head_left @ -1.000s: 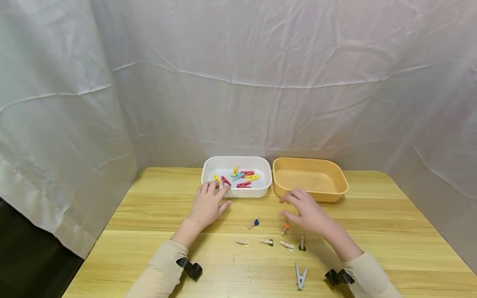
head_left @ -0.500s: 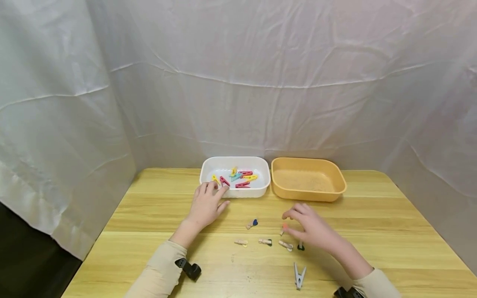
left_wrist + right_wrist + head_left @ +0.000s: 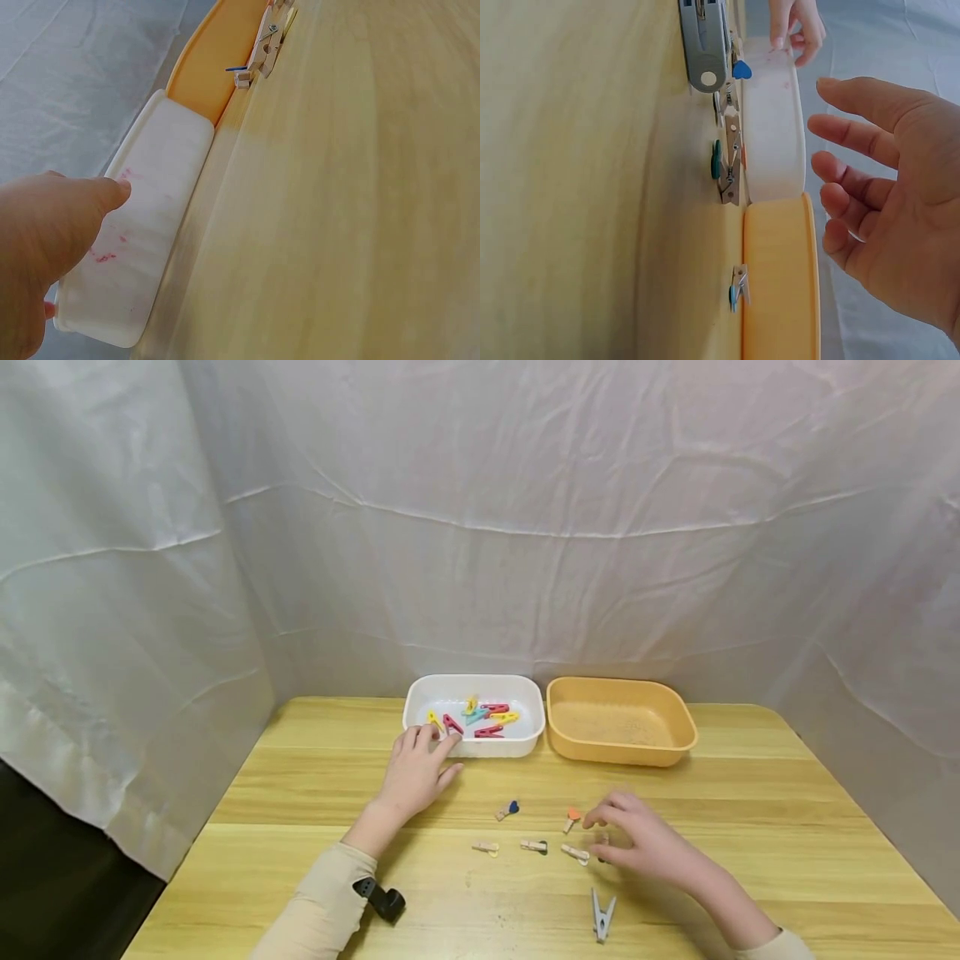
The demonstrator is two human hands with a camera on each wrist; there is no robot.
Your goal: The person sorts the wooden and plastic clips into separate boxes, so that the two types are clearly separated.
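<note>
A wooden table [image 3: 300, 793] is standing inside wrinkled white sheets [image 3: 525, 527]. The left hand [image 3: 414, 774] is resting on it with released fingers touching the near rim of the white tray [image 3: 536, 727], and an orange tray [image 3: 675, 752] is sitting just beside that tray. The right hand [image 3: 651, 843] is hovering with loosely bent, empty fingers; the small pegs [image 3: 576, 853] are lying just left of its fingertips, one half hidden under them, and a grey peg [image 3: 602, 916] is lying nearer to the person.

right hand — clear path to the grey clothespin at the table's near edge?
Probably yes. The right hand hovers open, holding nothing, just behind the grey clothespin, which lies alone on bare table. The small wooden pegs sit farther back, not between.
</note>
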